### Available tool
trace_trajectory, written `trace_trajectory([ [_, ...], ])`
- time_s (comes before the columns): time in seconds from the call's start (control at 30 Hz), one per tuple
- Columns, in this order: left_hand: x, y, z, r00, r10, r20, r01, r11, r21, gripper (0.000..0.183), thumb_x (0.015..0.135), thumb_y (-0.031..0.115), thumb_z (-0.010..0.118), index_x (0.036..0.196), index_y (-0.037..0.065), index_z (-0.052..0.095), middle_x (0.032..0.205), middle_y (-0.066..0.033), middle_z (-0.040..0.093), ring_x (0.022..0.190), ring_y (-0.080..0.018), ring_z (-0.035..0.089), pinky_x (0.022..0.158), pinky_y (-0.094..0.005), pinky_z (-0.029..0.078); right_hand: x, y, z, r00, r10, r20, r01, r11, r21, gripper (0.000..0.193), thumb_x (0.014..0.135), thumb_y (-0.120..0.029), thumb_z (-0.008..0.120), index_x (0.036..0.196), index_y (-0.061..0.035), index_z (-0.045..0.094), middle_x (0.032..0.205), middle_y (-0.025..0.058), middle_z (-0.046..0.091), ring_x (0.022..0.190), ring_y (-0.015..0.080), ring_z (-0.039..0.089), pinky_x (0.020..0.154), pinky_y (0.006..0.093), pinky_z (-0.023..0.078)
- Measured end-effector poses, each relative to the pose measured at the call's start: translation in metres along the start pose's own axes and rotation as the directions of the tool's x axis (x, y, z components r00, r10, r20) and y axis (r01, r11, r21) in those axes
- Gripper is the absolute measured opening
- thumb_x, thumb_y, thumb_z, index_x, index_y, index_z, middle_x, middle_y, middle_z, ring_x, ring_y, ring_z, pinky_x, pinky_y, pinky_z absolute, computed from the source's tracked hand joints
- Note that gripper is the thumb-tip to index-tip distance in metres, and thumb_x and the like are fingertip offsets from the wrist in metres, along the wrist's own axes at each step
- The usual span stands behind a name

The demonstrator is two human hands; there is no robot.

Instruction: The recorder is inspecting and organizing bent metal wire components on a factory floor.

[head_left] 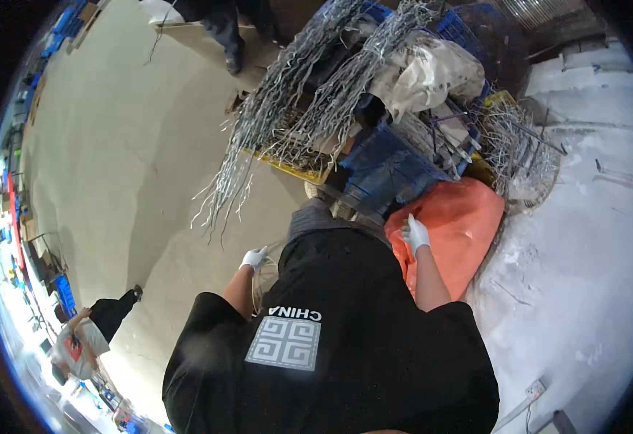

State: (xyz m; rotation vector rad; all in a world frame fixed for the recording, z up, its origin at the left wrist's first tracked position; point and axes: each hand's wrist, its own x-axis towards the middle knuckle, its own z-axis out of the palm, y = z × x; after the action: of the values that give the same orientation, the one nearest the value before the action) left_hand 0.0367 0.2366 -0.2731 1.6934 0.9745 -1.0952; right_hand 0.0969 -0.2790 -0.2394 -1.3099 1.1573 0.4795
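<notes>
My left hand point(255, 258), in a white glove, is at the left of my body beside a pale, round-edged object point(264, 281) partly hidden by my black shirt. Its fingers are too small to read, and whether it touches that object is unclear. On the other side, my right hand point(415, 233), also white-gloved, is in front of a large orange-red plastic sheet or bag point(457, 217). Its fingers look curled with the thumb up; what they hold, if anything, is hidden. Ahead of me, long crinkled silver strips point(287, 94) drape over a yellow crate point(294, 171).
A crumpled blue sack point(389, 170) and a white sack point(432, 72) lie in the heap ahead. Tangled metal strips point(519, 145) spill near the white wall at right. One person point(81, 347) is far left; another person's legs point(229, 36) show at the top.
</notes>
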Motion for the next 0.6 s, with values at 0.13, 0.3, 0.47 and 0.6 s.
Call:
trace_trajectory([
  [0.13, 0.026, 0.029, -0.006, 0.999, 0.048, -0.026, -0.051, 0.988, -0.144, 0.038, 0.086, 0.037, 0.055, 0.083, 0.0, 0.06, 0.066, -0.0066, 0.056, 0.054, -0.0147, 0.05, 0.047, -0.0252, 0.038, -0.028, 0.004, 0.008, 0.993, 0.098, -0.062, -0.107, 0.981, -0.161, 0.04, 0.088, -0.045, 0.052, 0.092, -0.0056, 0.059, 0.071, 0.0073, 0.057, 0.049, 0.0123, 0.046, 0.043, 0.022, 0.036],
  [0.3, 0.028, 0.1, -0.003, 0.983, 0.169, -0.073, -0.183, 0.852, -0.49, 0.031, 0.087, 0.033, 0.054, 0.084, 0.003, 0.059, 0.067, -0.0044, 0.056, 0.054, -0.0121, 0.05, 0.048, -0.023, 0.039, -0.053, 0.001, 0.002, 0.989, 0.12, -0.091, -0.145, 0.913, -0.382, 0.04, 0.088, -0.045, 0.052, 0.092, -0.0062, 0.059, 0.071, 0.0068, 0.058, 0.05, 0.0127, 0.046, 0.044, 0.0235, 0.038],
  [0.47, 0.057, 0.097, 0.003, 0.981, 0.186, -0.053, -0.193, 0.948, -0.254, 0.038, 0.085, 0.039, 0.057, 0.09, 0.003, 0.064, 0.071, -0.0046, 0.059, 0.061, -0.0106, 0.053, 0.055, -0.0233, 0.044, -0.061, -0.034, 0.023, 0.997, -0.059, -0.053, 0.03, 0.902, -0.431, 0.038, 0.088, -0.047, 0.049, 0.069, -0.0142, 0.05, 0.057, 0.0011, 0.048, 0.045, 0.0109, 0.042, 0.042, 0.0244, 0.033],
  [0.6, 0.047, 0.12, 0.015, 0.949, 0.285, -0.137, -0.254, 0.945, 0.204, 0.057, 0.084, 0.052, 0.046, 0.105, 0.001, 0.063, 0.104, -0.0141, 0.064, 0.094, -0.0295, 0.06, 0.083, -0.0361, 0.046, -0.029, -0.047, -0.005, 0.996, 0.03, -0.082, -0.051, 0.964, -0.262, 0.041, 0.088, -0.047, 0.05, 0.074, -0.01, 0.06, 0.059, 0.0011, 0.052, 0.049, 0.0128, 0.046, 0.044, 0.0271, 0.036],
])
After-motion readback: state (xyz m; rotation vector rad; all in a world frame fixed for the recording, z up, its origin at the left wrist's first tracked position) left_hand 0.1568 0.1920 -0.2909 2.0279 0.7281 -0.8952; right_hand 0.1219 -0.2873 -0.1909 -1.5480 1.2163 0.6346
